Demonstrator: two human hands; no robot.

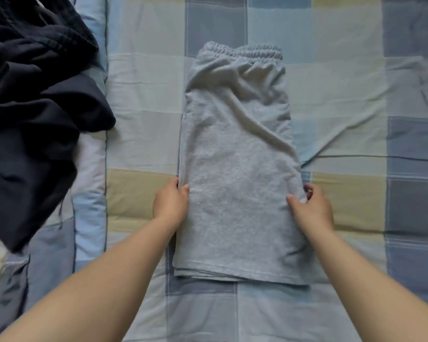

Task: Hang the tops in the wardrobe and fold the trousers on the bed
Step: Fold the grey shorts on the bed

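Your left hand (171, 202) pinches the left edge of the grey trousers (237, 174), thumb on top and fingers tucked under the cloth. Your right hand (310, 208) grips the right edge the same way, bunching a small fold between thumb and fingers. The trousers lie folded lengthwise in the middle of the checked bedspread (344, 99), elastic waistband (247, 51) at the far end, hems nearest you. A heap of dark clothes (35, 107) sits well apart at your left.

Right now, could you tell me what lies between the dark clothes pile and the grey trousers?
In the head view, only bare checked bedding separates the dark clothes pile from the grey trousers.
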